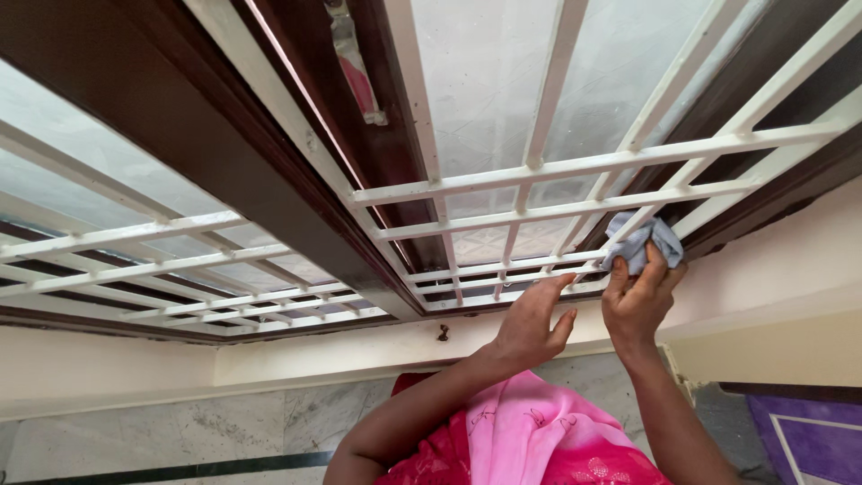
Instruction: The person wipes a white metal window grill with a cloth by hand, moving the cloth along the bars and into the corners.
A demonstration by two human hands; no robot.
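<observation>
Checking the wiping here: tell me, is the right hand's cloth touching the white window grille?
Touching. The head view shows the blue cloth, held by the right hand, pressed against the white grille.

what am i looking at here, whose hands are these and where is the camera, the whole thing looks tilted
There is no machine here: these are a person's own two bare hands, filmed by a camera worn on their head. That is why the scene looks tilted.

The hands reach to a window with a white metal grille in front of frosted glass, set in a dark brown wooden frame.

The right hand presses a small crumpled grey-blue cloth against the grille's lower right corner. The left hand is open and holds nothing; its fingertips touch the grille's lowest bar.

Below lies a cream wall ledge, then grey marble tiles. The pink fabric at the bottom is the person's clothing.
</observation>
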